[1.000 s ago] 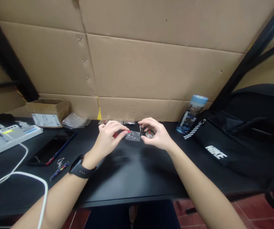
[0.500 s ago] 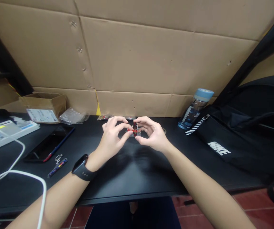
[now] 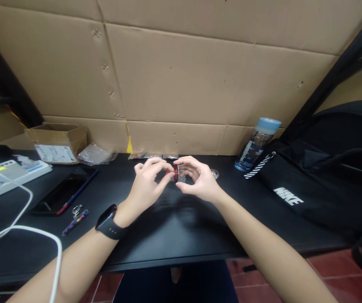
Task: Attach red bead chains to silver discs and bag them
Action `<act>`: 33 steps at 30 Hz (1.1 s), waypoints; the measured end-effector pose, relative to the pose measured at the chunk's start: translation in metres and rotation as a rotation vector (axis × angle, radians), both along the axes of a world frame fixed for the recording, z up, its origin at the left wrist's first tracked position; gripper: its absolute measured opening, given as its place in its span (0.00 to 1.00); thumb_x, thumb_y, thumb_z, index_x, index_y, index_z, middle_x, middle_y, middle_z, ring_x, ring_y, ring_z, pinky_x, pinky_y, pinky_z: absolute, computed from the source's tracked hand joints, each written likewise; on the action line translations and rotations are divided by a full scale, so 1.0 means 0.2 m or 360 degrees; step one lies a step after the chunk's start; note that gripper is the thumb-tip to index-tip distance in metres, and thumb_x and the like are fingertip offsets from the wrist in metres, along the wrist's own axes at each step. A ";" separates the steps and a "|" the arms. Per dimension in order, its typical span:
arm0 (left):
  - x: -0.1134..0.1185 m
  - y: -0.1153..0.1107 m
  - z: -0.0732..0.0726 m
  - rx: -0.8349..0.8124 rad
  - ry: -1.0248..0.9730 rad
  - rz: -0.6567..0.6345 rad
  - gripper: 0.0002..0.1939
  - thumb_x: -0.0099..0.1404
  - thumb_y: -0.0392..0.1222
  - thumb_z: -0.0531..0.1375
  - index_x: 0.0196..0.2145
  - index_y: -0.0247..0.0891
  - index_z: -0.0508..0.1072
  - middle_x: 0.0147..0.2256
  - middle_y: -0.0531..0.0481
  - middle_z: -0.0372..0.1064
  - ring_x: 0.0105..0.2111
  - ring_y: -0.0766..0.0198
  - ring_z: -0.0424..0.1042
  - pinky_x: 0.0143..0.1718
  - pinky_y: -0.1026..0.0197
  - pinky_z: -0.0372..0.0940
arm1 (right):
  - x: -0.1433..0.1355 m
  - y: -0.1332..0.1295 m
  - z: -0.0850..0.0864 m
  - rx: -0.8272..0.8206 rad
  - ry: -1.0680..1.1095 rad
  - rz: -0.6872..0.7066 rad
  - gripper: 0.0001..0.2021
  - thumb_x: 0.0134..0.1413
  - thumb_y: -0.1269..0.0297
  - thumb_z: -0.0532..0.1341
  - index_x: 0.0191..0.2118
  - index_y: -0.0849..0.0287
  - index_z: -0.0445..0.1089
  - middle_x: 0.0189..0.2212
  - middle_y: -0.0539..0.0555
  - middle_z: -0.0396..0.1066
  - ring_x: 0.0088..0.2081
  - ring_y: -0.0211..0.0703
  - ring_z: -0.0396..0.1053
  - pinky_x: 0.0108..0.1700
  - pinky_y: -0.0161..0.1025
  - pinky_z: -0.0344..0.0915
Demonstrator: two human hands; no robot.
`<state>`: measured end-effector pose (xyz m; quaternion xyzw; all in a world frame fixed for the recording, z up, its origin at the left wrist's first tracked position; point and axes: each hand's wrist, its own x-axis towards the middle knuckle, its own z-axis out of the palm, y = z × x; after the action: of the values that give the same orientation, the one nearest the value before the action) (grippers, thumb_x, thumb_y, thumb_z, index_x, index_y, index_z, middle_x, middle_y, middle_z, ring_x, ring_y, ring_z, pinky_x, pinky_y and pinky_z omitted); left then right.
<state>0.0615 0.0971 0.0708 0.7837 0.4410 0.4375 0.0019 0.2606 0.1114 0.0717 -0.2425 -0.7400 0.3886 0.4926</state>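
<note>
Above the middle of the black table, my right hand [image 3: 200,180] grips a small round red piece with a shiny rim [image 3: 176,173] between thumb and fingers. The piece stands on edge, its face toward my left hand [image 3: 149,180]. The thumb and forefinger of that hand are pinched on a thin red cord [image 3: 170,172] at the face of the piece. Something clear and crinkled [image 3: 182,176] shows behind the rim, within the curl of my right fingers. Just right of my right hand, a small round clear or silvery piece [image 3: 215,173] lies on the table.
Small plastic packets [image 3: 149,155] lie along the cardboard wall. To the left are an open carton [image 3: 57,141], a clear bag [image 3: 95,155], a phone [image 3: 65,191], a keychain [image 3: 76,222], a power strip [image 3: 17,179] and a white cable [image 3: 42,227]. A water bottle [image 3: 254,147] and black bag [image 3: 313,181] stand right.
Both hands and the red piece have shifted slightly left in view. The piece has turned a little, and more of the clear material and the round piece on the table now shows.
</note>
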 end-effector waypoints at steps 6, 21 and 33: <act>-0.01 0.01 -0.01 0.0027 -0.0071 -0.0039 0.04 0.66 0.46 0.64 0.34 0.48 0.79 0.38 0.54 0.80 0.49 0.55 0.74 0.49 0.51 0.57 | 0.01 0.01 0.00 0.0016 -0.0031 -0.0004 0.26 0.45 0.71 0.70 0.53 0.51 0.71 0.52 0.56 0.67 0.49 0.47 0.73 0.49 0.44 0.73; -0.01 0.02 -0.02 -0.0102 -0.0336 -0.0208 0.04 0.63 0.45 0.66 0.33 0.47 0.82 0.38 0.51 0.80 0.43 0.57 0.76 0.45 0.53 0.64 | 0.00 0.00 -0.01 0.0041 -0.0047 -0.0007 0.26 0.45 0.73 0.69 0.53 0.51 0.71 0.52 0.56 0.66 0.48 0.47 0.73 0.48 0.43 0.73; 0.00 0.03 -0.02 -0.0031 -0.0427 -0.0281 0.03 0.60 0.39 0.69 0.29 0.45 0.81 0.32 0.54 0.80 0.43 0.58 0.76 0.45 0.55 0.64 | 0.00 -0.01 0.00 0.0034 -0.0047 0.0023 0.26 0.46 0.73 0.69 0.54 0.52 0.71 0.52 0.56 0.66 0.48 0.46 0.74 0.47 0.42 0.73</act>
<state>0.0613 0.1031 0.0666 0.7538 0.3702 0.5322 0.1070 0.2602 0.1098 0.0716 -0.2376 -0.7529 0.3807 0.4814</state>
